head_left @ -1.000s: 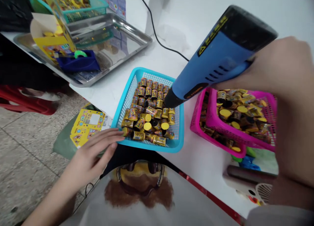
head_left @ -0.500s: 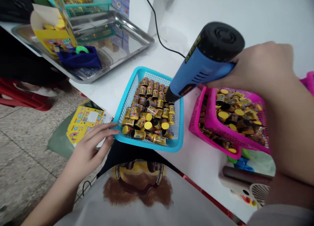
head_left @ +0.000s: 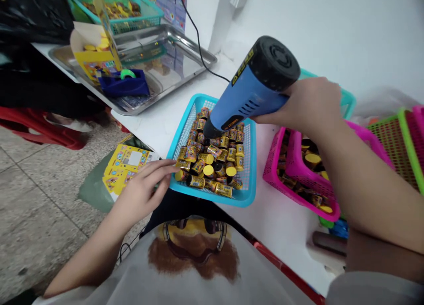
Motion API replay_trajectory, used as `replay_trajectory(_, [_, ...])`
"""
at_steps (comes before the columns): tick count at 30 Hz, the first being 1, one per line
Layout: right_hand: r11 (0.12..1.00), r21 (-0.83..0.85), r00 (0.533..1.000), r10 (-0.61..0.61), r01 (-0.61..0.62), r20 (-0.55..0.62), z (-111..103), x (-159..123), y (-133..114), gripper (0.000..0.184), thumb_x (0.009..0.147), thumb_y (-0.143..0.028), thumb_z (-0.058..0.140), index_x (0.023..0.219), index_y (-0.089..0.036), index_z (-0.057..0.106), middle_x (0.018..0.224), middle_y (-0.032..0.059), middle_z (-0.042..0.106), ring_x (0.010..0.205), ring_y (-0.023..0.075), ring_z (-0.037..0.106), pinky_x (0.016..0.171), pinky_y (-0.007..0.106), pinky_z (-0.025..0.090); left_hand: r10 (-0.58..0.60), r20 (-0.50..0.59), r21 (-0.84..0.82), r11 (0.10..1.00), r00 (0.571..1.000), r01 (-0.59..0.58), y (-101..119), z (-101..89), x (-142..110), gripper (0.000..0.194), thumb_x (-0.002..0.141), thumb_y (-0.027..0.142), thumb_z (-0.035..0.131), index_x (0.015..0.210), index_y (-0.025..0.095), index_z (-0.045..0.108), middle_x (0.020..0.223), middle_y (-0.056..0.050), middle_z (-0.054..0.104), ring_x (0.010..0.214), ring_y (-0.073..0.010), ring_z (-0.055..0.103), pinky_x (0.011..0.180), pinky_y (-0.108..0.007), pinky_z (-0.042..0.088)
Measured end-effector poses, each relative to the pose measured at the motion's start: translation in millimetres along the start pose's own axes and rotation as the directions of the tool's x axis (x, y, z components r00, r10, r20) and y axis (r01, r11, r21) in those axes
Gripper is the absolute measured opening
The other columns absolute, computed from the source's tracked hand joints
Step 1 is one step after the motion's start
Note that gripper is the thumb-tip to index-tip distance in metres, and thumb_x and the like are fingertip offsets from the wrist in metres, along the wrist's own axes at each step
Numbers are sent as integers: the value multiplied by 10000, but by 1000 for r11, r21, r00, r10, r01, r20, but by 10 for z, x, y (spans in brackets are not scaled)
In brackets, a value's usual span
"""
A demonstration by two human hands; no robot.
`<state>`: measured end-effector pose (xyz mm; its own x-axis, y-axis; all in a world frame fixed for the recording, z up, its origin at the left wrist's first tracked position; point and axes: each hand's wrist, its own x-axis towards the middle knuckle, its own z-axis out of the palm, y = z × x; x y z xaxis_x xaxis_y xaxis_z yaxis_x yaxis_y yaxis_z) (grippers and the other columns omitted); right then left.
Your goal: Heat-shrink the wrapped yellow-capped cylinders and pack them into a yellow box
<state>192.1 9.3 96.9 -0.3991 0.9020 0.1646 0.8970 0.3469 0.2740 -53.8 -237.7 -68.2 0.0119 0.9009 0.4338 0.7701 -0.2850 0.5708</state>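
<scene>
My right hand grips a blue heat gun with a black rear end. Its nozzle points down into a cyan basket filled with several small yellow-capped wrapped containers. My left hand rests against the basket's near left corner, fingers stretched out, holding nothing. A black cord runs away across the white table.
Stacked pink baskets with more containers stand to the right, a green basket beyond them. A steel tray at the back left holds a blue tape dispenser and a yellow box. Yellow printed cards lie below the table's edge.
The heat gun has swung lower and further left, deeper over the cyan basket. My left hand stayed at the basket's corner. The view shifted, revealing the green basket.
</scene>
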Motion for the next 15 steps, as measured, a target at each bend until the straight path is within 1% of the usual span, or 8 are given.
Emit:
replay_trajectory(3, [985,-85,988,142,-147,-59,-56,-209,52,664,721,-642,820,1123,-119,750,971,159,714,960,303,670,765,362,411,-23,-30,-1,1000,999,23,-32,78,141,283,1062,206,473,1155,208,740,1310,-76,753,1198,-212,727,1082,-363,565])
replay_trajectory(5, [967,-94,965,221,-235,-138,-21,-376,37,641,770,-690,729,1073,-125,741,974,180,712,935,314,669,758,380,402,-47,-53,-25,999,997,46,-63,99,241,301,1061,217,461,1137,204,752,1298,-77,756,1208,-217,721,1097,-368,558])
replay_trajectory(8, [938,-16,894,325,-346,-307,137,-613,-51,639,833,-740,586,1004,-140,724,945,187,696,931,329,659,783,404,391,-82,-58,-17,997,995,82,-110,84,422,345,1043,207,427,1165,201,751,1323,-83,742,1238,-228,699,1117,-393,541])
replay_trajectory(9, [931,27,876,352,-364,-331,200,-673,-88,635,853,-741,551,1003,-148,722,931,183,690,928,326,654,784,399,383,-82,-39,3,997,996,82,-122,82,497,366,1030,194,413,1178,200,748,1329,-86,739,1244,-234,692,1124,-407,532])
replay_trajectory(10, [930,70,870,363,-361,-334,258,-719,-121,634,872,-738,521,1030,-159,725,925,178,688,925,321,648,780,390,371,-77,-7,33,996,997,77,-132,88,581,386,1015,182,403,1189,202,747,1328,-87,740,1253,-245,681,1132,-429,519])
replay_trajectory(13, [943,168,891,328,-288,-313,371,-762,-179,649,917,-728,450,1196,-206,718,941,169,696,922,312,630,762,363,334,-74,137,161,986,988,52,-156,175,879,424,979,160,391,1190,221,753,1304,-87,755,1278,-287,646,1127,-508,471])
replay_trajectory(15, [944,199,894,315,-263,-317,396,-722,-177,658,929,-730,430,1237,-220,710,946,172,701,923,313,620,763,357,319,-114,248,267,963,962,45,-180,279,1096,433,974,156,388,1202,229,748,1339,-99,742,1306,-306,622,1116,-545,434])
